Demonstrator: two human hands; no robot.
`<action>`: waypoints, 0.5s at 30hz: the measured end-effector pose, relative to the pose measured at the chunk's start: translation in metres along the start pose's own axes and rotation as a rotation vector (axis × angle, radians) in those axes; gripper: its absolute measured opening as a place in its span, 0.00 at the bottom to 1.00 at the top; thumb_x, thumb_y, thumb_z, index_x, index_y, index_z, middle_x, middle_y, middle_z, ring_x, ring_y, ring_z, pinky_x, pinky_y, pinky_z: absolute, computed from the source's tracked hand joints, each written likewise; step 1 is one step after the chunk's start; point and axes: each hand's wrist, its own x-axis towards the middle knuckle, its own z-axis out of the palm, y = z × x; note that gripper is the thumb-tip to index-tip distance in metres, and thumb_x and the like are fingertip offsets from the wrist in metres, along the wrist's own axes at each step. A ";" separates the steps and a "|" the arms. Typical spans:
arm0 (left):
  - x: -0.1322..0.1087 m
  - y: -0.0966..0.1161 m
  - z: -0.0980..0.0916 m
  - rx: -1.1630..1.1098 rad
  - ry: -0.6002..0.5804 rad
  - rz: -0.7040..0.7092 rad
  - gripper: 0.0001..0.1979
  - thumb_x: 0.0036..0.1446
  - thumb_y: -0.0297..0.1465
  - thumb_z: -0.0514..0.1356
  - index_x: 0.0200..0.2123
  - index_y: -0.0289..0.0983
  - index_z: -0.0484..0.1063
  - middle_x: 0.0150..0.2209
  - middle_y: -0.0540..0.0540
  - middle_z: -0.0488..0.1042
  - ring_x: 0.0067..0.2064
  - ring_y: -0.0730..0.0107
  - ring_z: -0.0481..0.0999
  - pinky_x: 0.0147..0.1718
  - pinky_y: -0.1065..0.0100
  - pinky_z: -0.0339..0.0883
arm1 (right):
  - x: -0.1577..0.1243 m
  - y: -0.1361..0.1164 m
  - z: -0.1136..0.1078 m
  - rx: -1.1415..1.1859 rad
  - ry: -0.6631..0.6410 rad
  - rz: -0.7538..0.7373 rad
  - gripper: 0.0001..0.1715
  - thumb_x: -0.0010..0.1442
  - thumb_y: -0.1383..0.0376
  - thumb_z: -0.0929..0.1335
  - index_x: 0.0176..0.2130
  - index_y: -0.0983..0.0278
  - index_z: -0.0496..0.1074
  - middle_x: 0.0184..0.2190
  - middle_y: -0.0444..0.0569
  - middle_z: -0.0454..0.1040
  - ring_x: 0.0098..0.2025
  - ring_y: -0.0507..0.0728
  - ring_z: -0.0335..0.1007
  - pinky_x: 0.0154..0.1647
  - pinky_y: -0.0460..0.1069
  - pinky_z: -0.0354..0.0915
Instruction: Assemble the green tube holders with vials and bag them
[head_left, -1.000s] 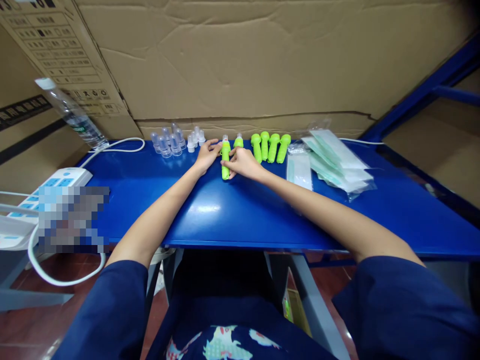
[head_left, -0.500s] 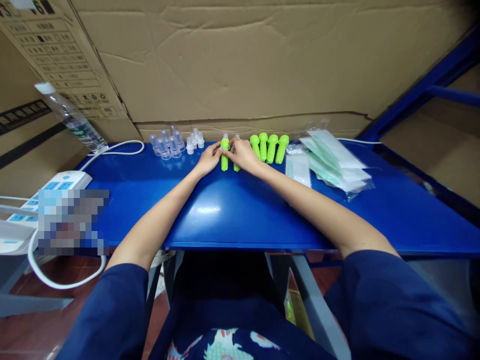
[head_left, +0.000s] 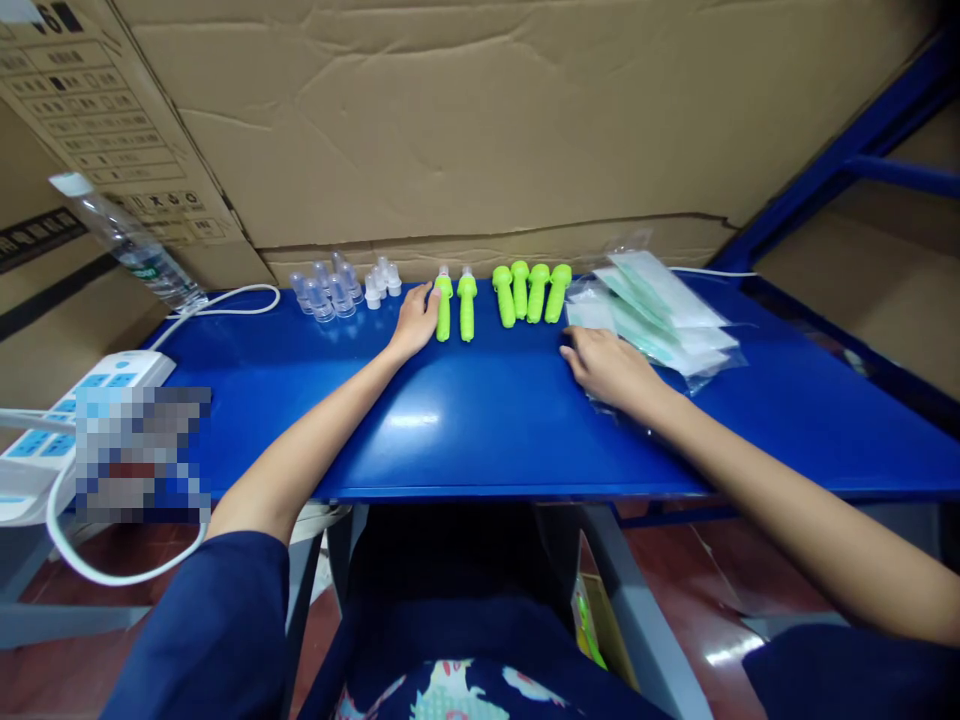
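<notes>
Two green pens with clear tips (head_left: 455,305) lie side by side at the back of the blue table (head_left: 465,420). My left hand (head_left: 412,322) rests flat beside the left one, fingertips touching it, fingers stretched out. To the right lie several more green pens (head_left: 531,290). My right hand (head_left: 611,368) lies on the near edge of a clear plastic pouch (head_left: 592,318), fingers spread, holding nothing that I can see.
Several clear caps (head_left: 330,288) and small white caps (head_left: 381,280) stand at the back left. A pile of sealed pouches (head_left: 660,312) lies at the right. A water bottle (head_left: 127,243) leans at the left above a white power strip (head_left: 82,392). Cardboard (head_left: 450,120) walls the back.
My right hand let go of the green pens and moved right onto the plastic pouch. The two pens now lie aligned at the back; my left hand stays beside them.
</notes>
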 end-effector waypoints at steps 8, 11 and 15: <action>-0.002 -0.003 -0.001 0.033 -0.046 0.037 0.12 0.72 0.31 0.56 0.50 0.35 0.79 0.64 0.34 0.75 0.71 0.57 0.68 0.75 0.60 0.49 | 0.024 0.031 0.006 -0.003 -0.008 -0.043 0.30 0.76 0.63 0.55 0.67 0.76 0.66 0.60 0.72 0.77 0.60 0.71 0.77 0.61 0.61 0.71; -0.004 -0.003 -0.003 0.106 -0.090 0.066 0.14 0.73 0.32 0.54 0.52 0.33 0.77 0.65 0.31 0.73 0.72 0.57 0.67 0.75 0.59 0.49 | 0.028 0.036 0.000 -0.015 -0.002 -0.037 0.30 0.77 0.61 0.53 0.66 0.72 0.67 0.58 0.71 0.79 0.55 0.71 0.80 0.55 0.62 0.72; -0.005 -0.005 -0.004 0.093 -0.086 0.079 0.11 0.71 0.31 0.56 0.49 0.35 0.77 0.65 0.32 0.72 0.72 0.56 0.66 0.76 0.57 0.49 | 0.032 0.032 -0.010 -0.043 0.051 -0.064 0.29 0.77 0.61 0.54 0.63 0.74 0.70 0.57 0.71 0.78 0.58 0.72 0.78 0.59 0.62 0.70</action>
